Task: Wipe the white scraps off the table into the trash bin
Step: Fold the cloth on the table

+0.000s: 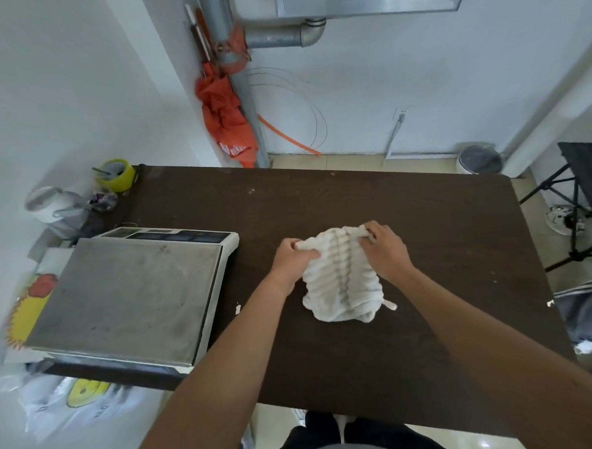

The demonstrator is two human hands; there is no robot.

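Observation:
A white ribbed cloth (342, 283) lies bunched on the dark brown table (372, 203), near its middle. My left hand (291, 262) grips the cloth's far left corner. My right hand (385, 250) pinches its far right corner. A small white scrap (237, 309) lies on the table just right of the scale, and another speck (251, 191) sits near the far edge. A white scrap (550, 303) clings to the table's right edge. A round grey-lidded trash bin (480, 159) stands on the floor beyond the far right corner.
A large scale with a steel platform (127, 295) fills the table's left side. A yellow tape roll (116, 175) and a white kettle (52, 206) sit at the far left. A black tripod stand (579, 216) is at the right. An orange umbrella (225, 114) hangs on the pipe.

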